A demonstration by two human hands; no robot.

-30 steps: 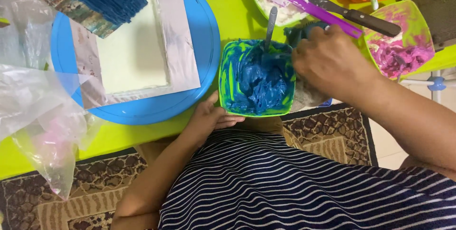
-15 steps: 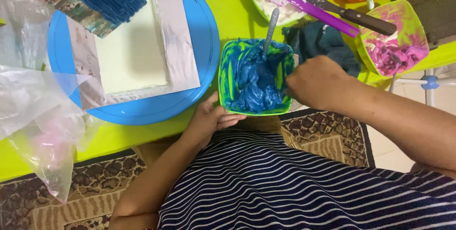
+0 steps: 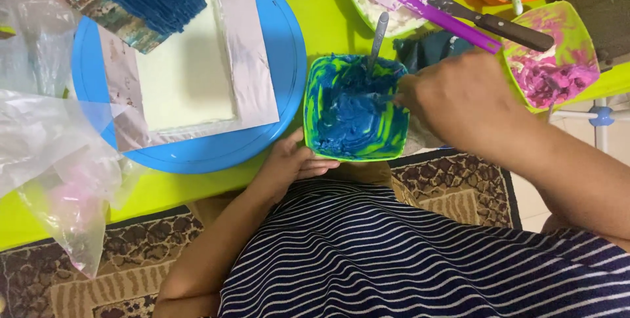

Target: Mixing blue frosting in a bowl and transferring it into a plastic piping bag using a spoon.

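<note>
Green bowl (image 3: 357,109) of blue icing at table edge, just in front of striped shirt (image 3: 420,259). Left hand (image 3: 292,162) cupping bowl's near-left corner from below, fingers curled together against the underside. Right hand (image 3: 459,98) at bowl's right rim, fingers closed around something dipping into the icing; exact grip hidden by the knuckles. Spoon (image 3: 377,41) standing in bowl's far side, handle tilted up and away, long axis roughly near-to-far. Blue plate (image 3: 289,62) with white block (image 3: 184,68) just left of bowl. Purple spatula (image 3: 453,19) lying across bowls beyond.
</note>
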